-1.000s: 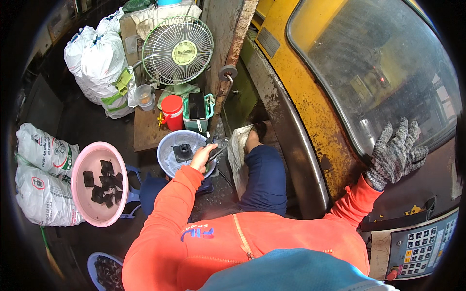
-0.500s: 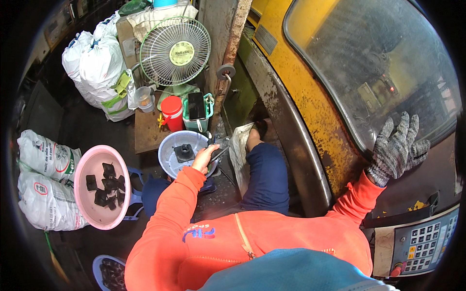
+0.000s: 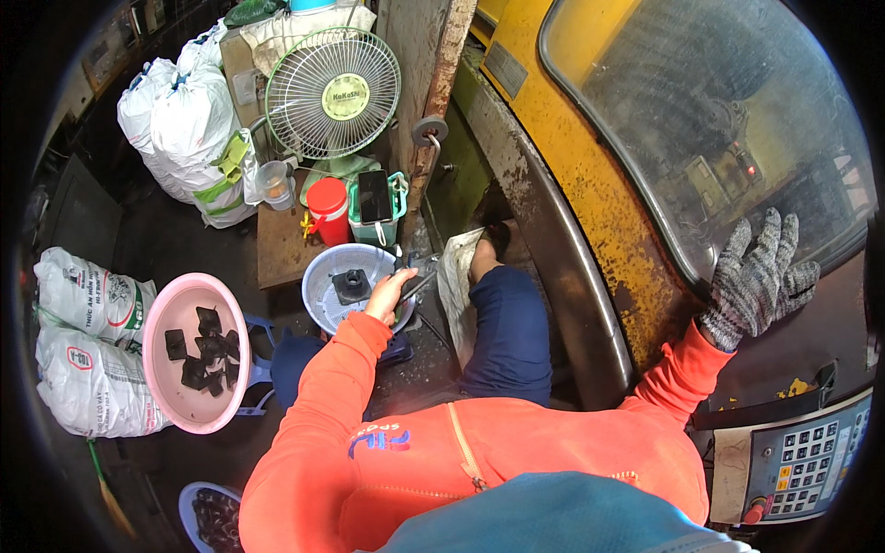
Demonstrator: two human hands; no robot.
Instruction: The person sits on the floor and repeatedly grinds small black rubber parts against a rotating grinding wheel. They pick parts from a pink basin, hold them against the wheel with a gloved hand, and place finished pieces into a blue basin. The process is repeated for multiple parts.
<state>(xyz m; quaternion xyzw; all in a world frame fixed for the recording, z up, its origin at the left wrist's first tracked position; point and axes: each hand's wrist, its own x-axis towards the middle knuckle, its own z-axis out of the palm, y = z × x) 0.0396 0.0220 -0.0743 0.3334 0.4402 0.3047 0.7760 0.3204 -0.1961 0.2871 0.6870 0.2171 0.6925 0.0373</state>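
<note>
At far left, two stacked white sacks (image 3: 97,382) sit just beside a pink basin (image 3: 189,415) holding black parts (image 3: 210,348); the basin stands between them and the person's left knee. A blue basin (image 3: 188,511) of dark pieces shows at the lower edge. Further back, bulging white bags (image 3: 189,120) flank the wooden worktop (image 3: 279,253), which bears a clear cup (image 3: 274,189), a red jug (image 3: 327,207) and a green basket (image 3: 399,207) with a phone (image 3: 374,197) on top. A fan (image 3: 346,97) stands behind. Before the worktop, a pale blue basket (image 3: 318,267) holds a square black piece (image 3: 351,287); at its right rim the bare left hand (image 3: 391,295) grips a dark tool (image 3: 418,286). A rusty upright panel (image 3: 429,83) separates worktop from yellow machine (image 3: 604,240). The gloved right hand (image 3: 754,286), fingers spread and grasping nothing, appears to rest against its window (image 3: 701,120), above a control panel (image 3: 802,470).
</note>
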